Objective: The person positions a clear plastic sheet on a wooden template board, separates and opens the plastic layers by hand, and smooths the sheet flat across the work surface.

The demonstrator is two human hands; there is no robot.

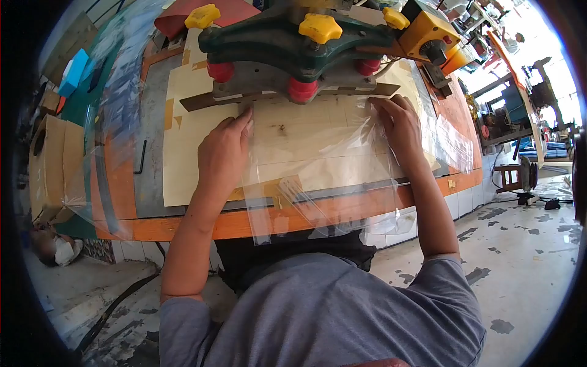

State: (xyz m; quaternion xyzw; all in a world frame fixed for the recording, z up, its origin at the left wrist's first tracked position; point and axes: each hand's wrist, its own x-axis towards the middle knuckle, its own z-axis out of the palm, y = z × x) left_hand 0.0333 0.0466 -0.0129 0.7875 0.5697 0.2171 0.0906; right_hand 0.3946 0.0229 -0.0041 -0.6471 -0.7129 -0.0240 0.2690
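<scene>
"Grey shirt [318, 312] nearest us. Any containers?"

"One cardboard box [56, 160] at the far left, a dark hole in its side. I can't tell what's in it."

"And the hands?"

"Apart. The left hand [223, 150] is closed at one side of the clear plastic [299, 199], the right hand [400, 125] pinches the other, both just short of the press [263, 46]."

"Where's the plastic, exactly?"

"Between them, over the cream sheet [183, 159] on the table [153, 227], its near end hanging past the orange edge."

"How does it look?"

"Thin, see-through, with white glare streaks near the front and wrinkles by the right hand."
</scene>
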